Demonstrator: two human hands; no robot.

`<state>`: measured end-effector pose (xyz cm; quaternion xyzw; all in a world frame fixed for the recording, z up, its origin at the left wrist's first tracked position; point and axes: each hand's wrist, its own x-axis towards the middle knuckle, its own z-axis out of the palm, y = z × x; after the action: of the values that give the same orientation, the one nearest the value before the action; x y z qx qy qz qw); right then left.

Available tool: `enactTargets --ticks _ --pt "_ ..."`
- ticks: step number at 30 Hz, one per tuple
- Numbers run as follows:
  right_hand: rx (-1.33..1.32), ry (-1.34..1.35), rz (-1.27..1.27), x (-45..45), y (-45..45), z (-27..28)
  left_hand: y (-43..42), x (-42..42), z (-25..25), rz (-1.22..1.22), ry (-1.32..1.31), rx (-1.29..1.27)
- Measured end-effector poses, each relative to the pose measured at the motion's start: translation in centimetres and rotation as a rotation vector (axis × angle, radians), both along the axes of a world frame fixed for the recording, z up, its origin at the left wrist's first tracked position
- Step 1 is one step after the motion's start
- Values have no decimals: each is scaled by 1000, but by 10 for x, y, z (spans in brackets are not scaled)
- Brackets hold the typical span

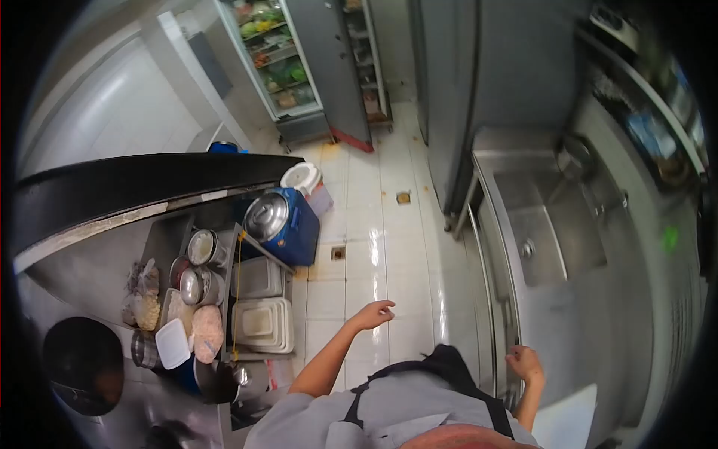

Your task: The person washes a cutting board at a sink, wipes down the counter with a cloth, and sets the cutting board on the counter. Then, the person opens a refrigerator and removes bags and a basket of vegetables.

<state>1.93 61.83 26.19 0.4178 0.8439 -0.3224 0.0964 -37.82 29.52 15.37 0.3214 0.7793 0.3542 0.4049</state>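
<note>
My left hand hangs over the tiled floor in the middle of the view. Its fingers are loosely bent and apart, and nothing is in them. Close to the front edge of the steel sink counter is my right hand, its fingers half curled with a small gap and nothing visible in them. I cannot tell whether it touches the counter. The sink basin lies farther forward on that side, with a steel pot near its far corner. A dark apron covers my front.
At left, a steel worktable holds pots, a pink bag and a white lid; food containers sit beside it. A blue cooler and white bucket stand on the floor. A glass-door fridge is ahead.
</note>
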Motion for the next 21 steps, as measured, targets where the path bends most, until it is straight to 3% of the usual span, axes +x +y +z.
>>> enactTargets --ticks 2,4,5,6,7,10,11,12,13,14,16,21 --pt "9 -5 117 -69 37 -16 -17 -44 -37 453 -332 172" --pt "25 -14 252 -150 81 -26 -63 -75 -112 899 -525 222" --pt "31 -54 325 -192 100 -22 -91 -77 -144 1103 -462 182" --pt "38 -87 392 -245 121 -11 -132 -77 -203 1125 -181 77" --pt "45 -119 453 -299 139 5 -163 -63 -227 1303 -77 24" --pt "188 230 590 -454 161 67 -217 -18 -183 906 -288 -172" --pt "166 359 621 -508 163 81 -217 -13 -186 1406 -655 -207" --pt "231 277 699 -563 160 98 -210 -13 -182 1479 -596 -403" --pt "299 189 777 -615 153 117 -204 -11 -174 1493 -602 -254" --pt "273 289 837 -659 143 132 -202 -10 -169 1500 -617 -102" --pt "183 397 979 -742 114 162 -175 -23 -170 1581 -730 -271" --pt "-4 314 1267 -916 70 171 -120 -136 -180 1563 -821 -231"
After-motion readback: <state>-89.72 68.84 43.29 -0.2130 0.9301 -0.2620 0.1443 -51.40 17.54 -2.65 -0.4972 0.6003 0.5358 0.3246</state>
